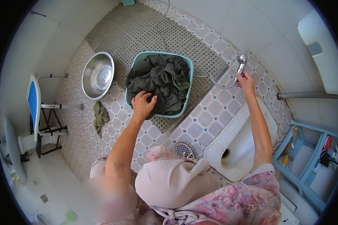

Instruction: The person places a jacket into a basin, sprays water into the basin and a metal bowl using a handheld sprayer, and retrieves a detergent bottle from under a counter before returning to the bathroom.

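Note:
A teal square basin (192, 80) stands on the floor in front of me, heaped with dark grey-green clothes (159, 80). My left hand (143, 104) rests on the near edge of the heap, fingers spread and bent over the cloth; I cannot tell whether it pinches any of it. Off to the right, my right hand (245, 81) is closed round the handle of a chrome shower head (242, 60), which points up and away from me. Its pale hose (219, 87) loops from the handle back past the basin. No water shows coming from it.
A steel bowl (86, 80) sits left of the basin, with a crumpled green cloth (100, 117) nearby. A grey perforated mat (118, 28) lies behind. To the right are a squat toilet (234, 150) and a blue shelf rack (302, 165); a folding seat (34, 103) is at the left wall.

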### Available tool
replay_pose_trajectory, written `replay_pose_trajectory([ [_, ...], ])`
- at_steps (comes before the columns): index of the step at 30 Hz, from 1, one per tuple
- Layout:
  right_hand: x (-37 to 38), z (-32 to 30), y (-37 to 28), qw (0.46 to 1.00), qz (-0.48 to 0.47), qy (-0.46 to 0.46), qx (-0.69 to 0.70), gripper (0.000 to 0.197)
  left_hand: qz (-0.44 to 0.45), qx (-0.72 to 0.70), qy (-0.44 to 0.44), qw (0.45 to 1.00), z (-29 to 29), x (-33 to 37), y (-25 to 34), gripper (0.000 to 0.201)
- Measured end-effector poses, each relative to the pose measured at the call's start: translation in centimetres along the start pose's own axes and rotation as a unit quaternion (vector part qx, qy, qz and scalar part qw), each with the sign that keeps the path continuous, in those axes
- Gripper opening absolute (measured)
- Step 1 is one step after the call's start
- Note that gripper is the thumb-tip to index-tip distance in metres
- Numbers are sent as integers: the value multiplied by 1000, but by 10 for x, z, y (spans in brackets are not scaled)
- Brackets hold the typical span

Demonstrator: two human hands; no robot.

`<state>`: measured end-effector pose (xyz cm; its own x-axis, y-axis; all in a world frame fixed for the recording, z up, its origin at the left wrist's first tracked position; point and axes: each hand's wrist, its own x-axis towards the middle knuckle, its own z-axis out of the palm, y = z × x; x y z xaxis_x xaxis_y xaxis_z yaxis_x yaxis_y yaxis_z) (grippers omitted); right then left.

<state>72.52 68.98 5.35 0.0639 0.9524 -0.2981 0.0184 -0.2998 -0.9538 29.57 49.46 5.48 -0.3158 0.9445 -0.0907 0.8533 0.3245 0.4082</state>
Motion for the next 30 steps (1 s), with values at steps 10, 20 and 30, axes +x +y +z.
replay_pose_trajectory([
  [10, -72, 192, -61, 830, -386, -251, -315, 30, -140, -642, -20, 754, -24, 34, 88, 40],
  [20, -10, 299, -83, 755, -407, -324, -400, 35, -405, -643, 96, 643, 73, 90, 16, 26],
  [30, 211, 405, -336, 539, -532, 109, -644, 53, -456, -351, 118, 809, 92, 100, 17, 55],
])
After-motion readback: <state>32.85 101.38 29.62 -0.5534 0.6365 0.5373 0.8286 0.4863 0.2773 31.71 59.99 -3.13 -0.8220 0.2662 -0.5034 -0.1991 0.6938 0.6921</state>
